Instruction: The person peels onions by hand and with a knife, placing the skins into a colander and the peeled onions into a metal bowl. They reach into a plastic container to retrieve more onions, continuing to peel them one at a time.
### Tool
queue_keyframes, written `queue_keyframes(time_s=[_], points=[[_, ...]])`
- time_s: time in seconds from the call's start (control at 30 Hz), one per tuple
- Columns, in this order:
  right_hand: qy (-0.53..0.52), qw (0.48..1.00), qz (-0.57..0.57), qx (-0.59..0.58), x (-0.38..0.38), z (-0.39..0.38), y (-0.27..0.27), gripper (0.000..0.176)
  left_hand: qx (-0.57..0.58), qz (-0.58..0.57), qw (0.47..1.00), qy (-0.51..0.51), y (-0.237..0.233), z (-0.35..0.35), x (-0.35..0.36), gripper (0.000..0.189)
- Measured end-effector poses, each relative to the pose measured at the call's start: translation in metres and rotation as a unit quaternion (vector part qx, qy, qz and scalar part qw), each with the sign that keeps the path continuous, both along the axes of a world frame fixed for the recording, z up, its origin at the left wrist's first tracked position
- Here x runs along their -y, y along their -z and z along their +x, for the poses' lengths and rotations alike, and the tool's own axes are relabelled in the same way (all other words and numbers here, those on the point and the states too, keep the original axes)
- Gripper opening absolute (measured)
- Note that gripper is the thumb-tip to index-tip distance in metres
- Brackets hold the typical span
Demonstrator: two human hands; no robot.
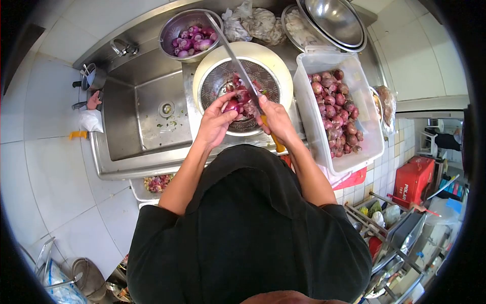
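Note:
Over a perforated metal colander (205,93) my left hand (216,119) holds a red onion (232,106) between thumb and fingers. My right hand (276,119) grips a long knife (234,58) with a yellow handle; its blade slants up and left past the onion. Onion skins and scraps lie in the colander, which rests on a round cream-coloured board (286,76). Peeled purple onions (193,41) fill part of another colander (167,38) behind. To the right, a white plastic bin (367,121) holds several unpeeled red onions (336,109).
A steel sink (152,137) with a tap (123,47) is at the left. Plastic bags (255,23) and stacked metal bowls (336,23) stand along the back. A tub of scraps (158,183) sits below the sink's front edge. A red crate (414,181) is at the lower right.

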State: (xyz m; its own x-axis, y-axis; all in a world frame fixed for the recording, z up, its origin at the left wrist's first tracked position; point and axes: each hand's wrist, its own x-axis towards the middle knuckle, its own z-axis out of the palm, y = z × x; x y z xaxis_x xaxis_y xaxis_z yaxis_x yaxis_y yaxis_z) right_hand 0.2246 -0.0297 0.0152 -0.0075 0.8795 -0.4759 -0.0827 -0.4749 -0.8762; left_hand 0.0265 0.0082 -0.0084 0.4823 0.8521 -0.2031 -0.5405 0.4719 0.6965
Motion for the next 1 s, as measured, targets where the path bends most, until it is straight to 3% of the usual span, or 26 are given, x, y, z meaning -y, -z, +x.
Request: queue_keyframes(time_s=[0.1,0.2,0.3,0.4,0.57,0.67,0.77,0.87,0.9,1.0], points=[[0.048,0.999,-0.025,0.004,-0.007,0.003,-0.007,0.053,-0.031,0.017,0.999,0.000,-0.001,-0.001,-0.001,0.054],[0.006,0.998,-0.022,0.055,-0.005,0.008,-0.011,0.050,-0.115,0.057,0.992,-0.018,0.003,0.002,-0.003,0.055],[0.004,0.986,0.107,0.125,0.004,0.002,-0.011,0.054,-0.170,0.114,0.978,-0.044,0.003,0.003,-0.002,0.055],[-0.073,0.976,0.144,0.149,0.014,0.000,-0.019,0.061,-0.207,0.157,0.964,-0.055,0.006,0.003,-0.002,0.053],[-0.149,0.943,0.167,0.245,0.024,-0.012,-0.025,0.058,-0.407,0.266,0.873,-0.037,-0.013,0.000,-0.001,0.050],[-0.134,0.939,0.187,0.256,0.026,-0.018,-0.015,0.059,-0.357,0.228,0.904,-0.050,-0.007,-0.002,0.003,0.052],[-0.067,0.979,0.141,0.129,0.023,-0.020,-0.009,0.059,-0.254,0.210,0.942,-0.065,0.002,0.002,0.009,0.052],[-0.088,0.993,-0.002,0.085,0.015,-0.002,-0.014,0.059,-0.137,0.152,0.976,-0.068,0.001,0.005,0.013,0.051],[-0.057,0.998,0.001,0.040,0.016,-0.001,-0.009,0.058,-0.144,0.175,0.973,-0.055,0.003,0.003,0.011,0.051],[-0.005,1.000,-0.021,-0.002,0.011,0.003,-0.001,0.058,-0.077,0.085,0.993,0.013,0.002,-0.007,0.008,0.056]])
